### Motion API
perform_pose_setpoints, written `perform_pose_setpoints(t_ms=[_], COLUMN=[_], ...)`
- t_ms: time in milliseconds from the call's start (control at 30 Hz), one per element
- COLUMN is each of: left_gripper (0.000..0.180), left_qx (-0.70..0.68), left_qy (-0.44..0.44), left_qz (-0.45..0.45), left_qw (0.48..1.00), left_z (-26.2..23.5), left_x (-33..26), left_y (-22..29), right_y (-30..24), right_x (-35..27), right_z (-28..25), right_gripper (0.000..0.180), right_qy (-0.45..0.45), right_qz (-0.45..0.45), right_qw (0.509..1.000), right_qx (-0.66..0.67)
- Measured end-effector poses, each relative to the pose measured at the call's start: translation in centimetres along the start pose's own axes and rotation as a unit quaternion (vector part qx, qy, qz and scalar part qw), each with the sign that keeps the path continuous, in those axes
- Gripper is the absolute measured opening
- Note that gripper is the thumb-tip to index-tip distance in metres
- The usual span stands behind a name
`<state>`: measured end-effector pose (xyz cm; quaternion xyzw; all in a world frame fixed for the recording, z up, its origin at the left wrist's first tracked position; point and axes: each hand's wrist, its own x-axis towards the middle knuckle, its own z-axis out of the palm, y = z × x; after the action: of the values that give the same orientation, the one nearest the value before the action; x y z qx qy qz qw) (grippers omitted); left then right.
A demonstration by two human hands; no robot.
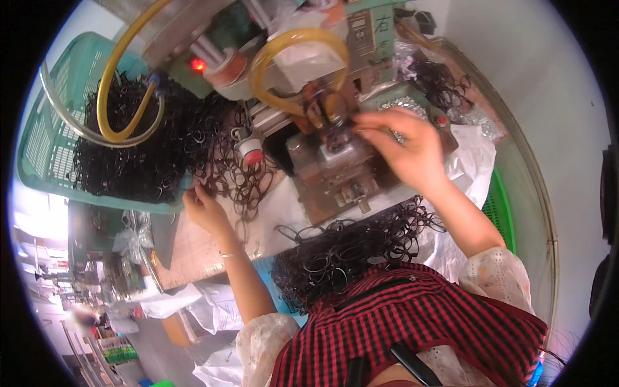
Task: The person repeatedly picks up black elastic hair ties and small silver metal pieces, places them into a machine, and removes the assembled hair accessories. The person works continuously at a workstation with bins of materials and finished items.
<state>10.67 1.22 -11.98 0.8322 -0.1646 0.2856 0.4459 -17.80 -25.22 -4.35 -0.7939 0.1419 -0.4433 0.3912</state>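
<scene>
My right hand (403, 145) reaches over a small metal press machine (335, 174), its fingertips pinching a black elastic loop (335, 132) at the machine's head. My left hand (203, 206) rests on the worktable at the edge of a pile of black elastic loops (193, 138), fingers closed on a few of the loops. Another heap of black loops (348, 248) lies in my lap against a red and black checked apron (412, 316).
A green plastic basket (45, 138) holds most of the loops at the left. Yellow hoses (119, 77) curve above it and over the machine, beside a red indicator light (198, 64). White plastic sheet (471, 161) lies right of the machine. A curved metal rail (541, 206) borders the right.
</scene>
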Motion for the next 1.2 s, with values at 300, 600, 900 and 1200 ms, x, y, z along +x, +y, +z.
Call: perform_pose_setpoints(t_ms=[300, 600, 900, 1200], left_gripper=[0.014, 0.029, 0.017, 0.019], left_qx=[-0.290, -0.226, -0.427, -0.478], left_qy=[0.044, 0.080, -0.148, -0.220], left_qz=[-0.105, 0.016, 0.196, 0.140], left_qw=[0.950, 0.971, 0.870, 0.839], left_z=[0.9, -0.4, -5.8, -3.2], left_x=[-0.4, 0.3, -2.1, -5.7], left_y=[2.9, 3.7, 19.9, 21.9], right_y=[0.9, -2.2, -3.1, 0.9], right_x=[-0.5, 0.4, 0.6, 0.9], right_z=[4.1, 3.9, 2.1, -1.9], right_gripper=[0.041, 0.044, 0.047, 0.042], right_qy=[0.015, 0.008, -0.034, -0.128], right_qz=[0.187, 0.215, 0.275, 0.057], right_qw=[0.928, 0.928, 0.867, 0.988], right_qx=[0.323, 0.305, 0.414, 0.058])
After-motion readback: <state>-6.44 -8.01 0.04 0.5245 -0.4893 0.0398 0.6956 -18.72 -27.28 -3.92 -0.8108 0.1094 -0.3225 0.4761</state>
